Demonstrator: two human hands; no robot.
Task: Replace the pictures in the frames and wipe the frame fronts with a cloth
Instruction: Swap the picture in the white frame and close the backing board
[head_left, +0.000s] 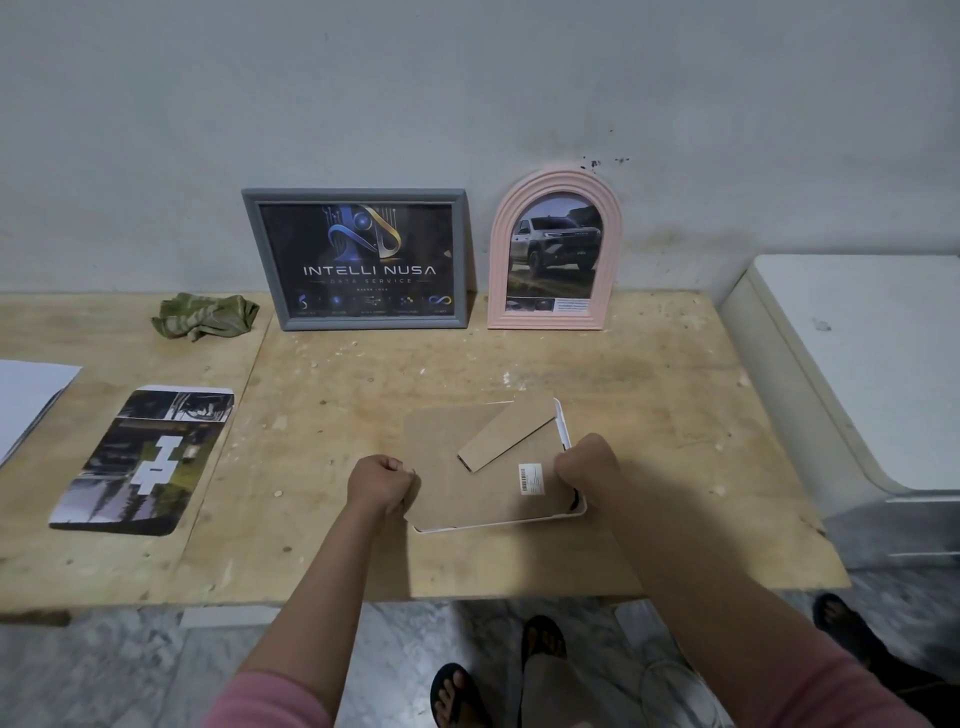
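Left grip (382, 483) pinches the cardboard backing (467, 483); right grip (584, 465) holds the white frame (563, 441), face down on the counter (649, 374). I judge backing removal underway; next, lift it clear, fetch loose picture (143, 460).

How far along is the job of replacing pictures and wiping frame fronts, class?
Looks done: the grey frame and the pink arched frame stand against the wall holding pictures. In hand: the white frame lies face down, its backing board gripped by the left hand and right hand. Left: the green cloth lies untouched; a loose print lies flat.
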